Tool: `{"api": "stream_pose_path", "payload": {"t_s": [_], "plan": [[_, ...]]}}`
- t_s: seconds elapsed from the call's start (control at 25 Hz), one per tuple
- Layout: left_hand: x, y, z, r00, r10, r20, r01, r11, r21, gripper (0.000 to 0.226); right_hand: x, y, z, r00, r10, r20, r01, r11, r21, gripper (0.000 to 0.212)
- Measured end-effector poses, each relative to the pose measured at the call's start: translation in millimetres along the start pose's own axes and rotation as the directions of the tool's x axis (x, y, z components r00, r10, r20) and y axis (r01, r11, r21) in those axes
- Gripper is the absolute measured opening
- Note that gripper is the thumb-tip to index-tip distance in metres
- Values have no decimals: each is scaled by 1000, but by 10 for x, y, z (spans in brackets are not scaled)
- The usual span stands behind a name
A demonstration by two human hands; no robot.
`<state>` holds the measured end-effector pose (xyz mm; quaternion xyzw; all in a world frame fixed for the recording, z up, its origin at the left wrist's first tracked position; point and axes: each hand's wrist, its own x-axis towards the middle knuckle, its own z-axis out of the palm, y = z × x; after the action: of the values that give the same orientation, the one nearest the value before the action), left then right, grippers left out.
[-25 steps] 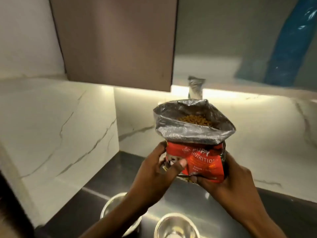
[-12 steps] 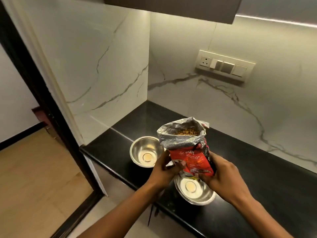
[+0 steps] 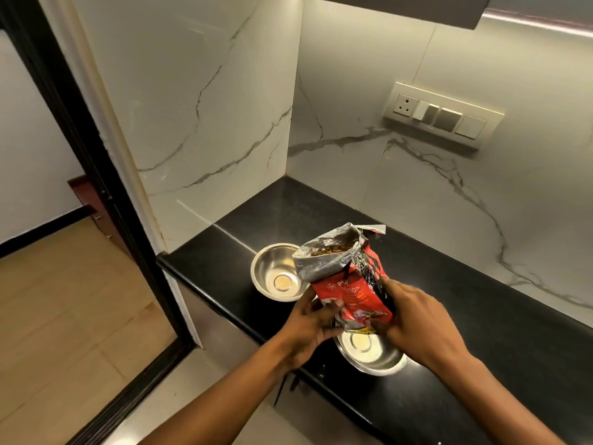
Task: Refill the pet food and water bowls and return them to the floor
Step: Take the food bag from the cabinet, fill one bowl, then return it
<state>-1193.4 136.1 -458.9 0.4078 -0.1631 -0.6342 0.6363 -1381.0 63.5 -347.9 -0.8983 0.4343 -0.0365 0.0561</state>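
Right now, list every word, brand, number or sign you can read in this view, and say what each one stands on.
"PU": red front of the pet food bag, held in both hands; the rest of the word is hidden by a fold.
"ITION": line below on the same bag, its first letters hidden.
Small logo and fine print on the bag: too small and blurred to read.
Switch panel on the wall: no readable marks.
Both steel bowls: no text visible.

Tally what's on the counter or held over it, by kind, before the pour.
Steel bowls: 2, far bowl and near bowl, both empty
Food bag: 1, open, held by both hands
Total: 3
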Motion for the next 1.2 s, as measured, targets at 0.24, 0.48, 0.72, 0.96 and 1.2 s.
{"api": "stream_pose_path", "payload": {"t_s": [0.24,0.48,0.72,0.96,1.2], "plan": [[-10,-14,28,998,-51,22,53,995,-85,54,103,-69,-165,999,-35,39,40,991,-128,73],[-28,-43,22,996,-89,19,90,987,-136,55,151,-120,-210,994,-48,95,65,982,-178,68],[-80,-14,62,994,-104,17,105,981,-164,52,178,-155,-265,992,-54,116,77,975,-209,72],[-117,6,106,994,-109,28,113,972,-205,54,180,-164,-320,991,-67,119,94,967,-238,76],[-84,5,149,995,-99,30,103,981,-167,57,198,-164,-403,990,-83,114,113,951,-286,72]]}}
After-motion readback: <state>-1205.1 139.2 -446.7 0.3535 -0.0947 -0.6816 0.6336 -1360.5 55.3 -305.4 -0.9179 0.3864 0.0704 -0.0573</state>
